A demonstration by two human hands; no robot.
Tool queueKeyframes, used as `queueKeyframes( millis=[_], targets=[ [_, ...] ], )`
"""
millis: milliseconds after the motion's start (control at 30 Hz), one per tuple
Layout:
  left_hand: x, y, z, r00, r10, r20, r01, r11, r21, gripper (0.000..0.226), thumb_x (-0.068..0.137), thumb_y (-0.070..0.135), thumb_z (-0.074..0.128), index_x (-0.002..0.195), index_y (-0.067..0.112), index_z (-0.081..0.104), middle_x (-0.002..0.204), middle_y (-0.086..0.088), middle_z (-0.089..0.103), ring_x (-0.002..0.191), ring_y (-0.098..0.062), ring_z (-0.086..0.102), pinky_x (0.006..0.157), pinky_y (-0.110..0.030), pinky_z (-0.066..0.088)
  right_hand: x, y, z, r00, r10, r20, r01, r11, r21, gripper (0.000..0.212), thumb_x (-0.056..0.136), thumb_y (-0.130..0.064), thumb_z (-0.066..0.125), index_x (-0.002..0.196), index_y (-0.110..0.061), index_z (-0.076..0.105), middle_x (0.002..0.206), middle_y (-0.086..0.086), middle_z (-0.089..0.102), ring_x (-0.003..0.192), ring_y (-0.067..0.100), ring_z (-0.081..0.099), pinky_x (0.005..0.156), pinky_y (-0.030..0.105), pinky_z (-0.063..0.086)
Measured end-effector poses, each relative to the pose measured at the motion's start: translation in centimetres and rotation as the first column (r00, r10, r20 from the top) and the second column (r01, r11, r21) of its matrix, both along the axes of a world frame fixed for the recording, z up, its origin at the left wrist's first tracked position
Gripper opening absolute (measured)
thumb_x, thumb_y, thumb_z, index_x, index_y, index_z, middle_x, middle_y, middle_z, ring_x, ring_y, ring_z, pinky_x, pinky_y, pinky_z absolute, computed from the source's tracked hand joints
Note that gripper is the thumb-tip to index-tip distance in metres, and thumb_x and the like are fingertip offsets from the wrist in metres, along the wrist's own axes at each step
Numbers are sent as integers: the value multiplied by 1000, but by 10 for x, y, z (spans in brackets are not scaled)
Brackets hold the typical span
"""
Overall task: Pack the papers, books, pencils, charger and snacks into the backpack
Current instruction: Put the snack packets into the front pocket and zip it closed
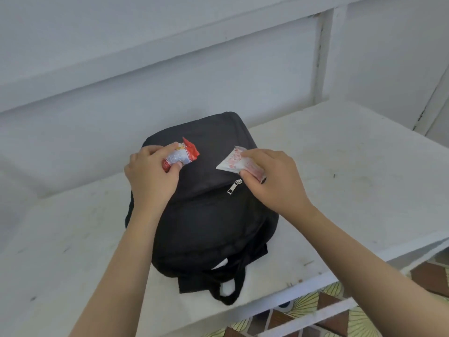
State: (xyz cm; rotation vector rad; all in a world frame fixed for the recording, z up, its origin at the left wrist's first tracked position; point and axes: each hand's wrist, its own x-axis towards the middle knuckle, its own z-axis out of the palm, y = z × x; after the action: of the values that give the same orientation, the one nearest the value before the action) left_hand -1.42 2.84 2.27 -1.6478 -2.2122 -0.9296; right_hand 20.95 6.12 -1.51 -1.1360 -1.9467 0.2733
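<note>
L hand [150, 176]: pinches crinkly red-white snack pack [182, 155]
R hand [274, 181]: pinches flat white sachet [232, 162]
Risk: black fabric backpack [206, 227] looks zipped, snacks blocked

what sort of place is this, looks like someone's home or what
Probably a plain home or porch corner, though I can't be sure. The black backpack lies on a worn white painted ledge set against a white panelled wall, and patterned floor tiles show below it at the right.

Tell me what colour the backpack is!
The backpack is black, clearest in the head view.
</note>
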Motion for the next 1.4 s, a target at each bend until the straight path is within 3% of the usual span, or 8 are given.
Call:
queueKeyframes(
  millis=[300, 400, 533, 633, 833, 967, 1267, 1400],
  targets=[
    [-39, 15, -2, 992, -70, -106, 70, 998, 0, 56, 80, 5, 58, 134, 18, 51, 134, -13, 48, 124, -32, 42, 102, -41, 28, -39, -2, -5, 999, -35, 28, 35, 999, -2, 36, 84, -34, 64, 116, -19, 59, 115, 0, 66, 99, 22, 60, 80, 34, 49],
    [-35, 1, -3, 957, -241, -159, 258, 962, 92, 42, 76, 16, 59, 117, 20, 62, 133, -7, 51, 124, -26, 44, 106, -38, 25, -44, -4, -7, 999, -35, 29, 36, 999, -13, 39, 84, -37, 64, 119, -20, 56, 119, 0, 64, 100, 19, 60, 78, 32, 50],
    [-35, -20, -16, 857, -480, -189, 460, 877, -142, 28, 68, 47, 71, 92, 31, 70, 139, -1, 47, 133, -24, 34, 111, -45, 20, -45, -7, -7, 999, -41, 16, 42, 998, -54, 43, 85, -40, 64, 123, -22, 53, 126, -1, 61, 104, 15, 58, 72, 18, 44],
    [-43, -23, -22, 860, -481, -172, 452, 873, -184, 26, 67, 41, 81, 89, 29, 74, 141, -4, 46, 136, -27, 31, 112, -51, 22, -44, -12, -6, 998, -53, -28, 51, 996, -72, 40, 87, -36, 61, 123, -22, 52, 126, -1, 60, 102, 13, 59, 64, 8, 37],
    [-43, -14, -16, 907, -421, -2, 419, 902, 107, 20, 76, 34, 67, 82, 18, 77, 125, -1, 60, 121, -24, 46, 104, -41, 35, -43, -31, -3, 972, -23, -234, 22, 1000, -7, 33, 88, -30, 61, 118, -23, 48, 118, -2, 64, 88, 8, 58, 59, 29, 56],
    [-40, -5, -5, 911, -413, 13, 400, 889, 225, 19, 78, 31, 65, 81, 16, 76, 118, -1, 62, 112, -17, 47, 95, -31, 39, -44, -49, -3, 930, 185, -318, -149, 979, 136, 27, 86, -26, 60, 110, -18, 53, 106, -2, 65, 87, 17, 63, 55, 38, 53],
    [-37, 4, 5, 896, -442, 37, 401, 844, 357, 18, 81, 33, 65, 82, 18, 76, 118, 3, 61, 111, 0, 36, 93, -16, 33, -63, -57, -11, 953, 176, 246, -232, 948, 219, 22, 85, -29, 61, 101, -16, 66, 106, 2, 68, 98, 20, 60, 79, 35, 50],
    [-39, 2, 4, 888, -460, 14, 422, 825, 375, 25, 81, 38, 61, 82, 18, 76, 117, 2, 62, 111, 0, 37, 93, -15, 34, -77, -51, -16, 961, 44, 275, -139, 931, 339, 19, 78, -16, 75, 97, -11, 73, 91, 5, 69, 79, 23, 62, 66, 32, 49]
  ],
)
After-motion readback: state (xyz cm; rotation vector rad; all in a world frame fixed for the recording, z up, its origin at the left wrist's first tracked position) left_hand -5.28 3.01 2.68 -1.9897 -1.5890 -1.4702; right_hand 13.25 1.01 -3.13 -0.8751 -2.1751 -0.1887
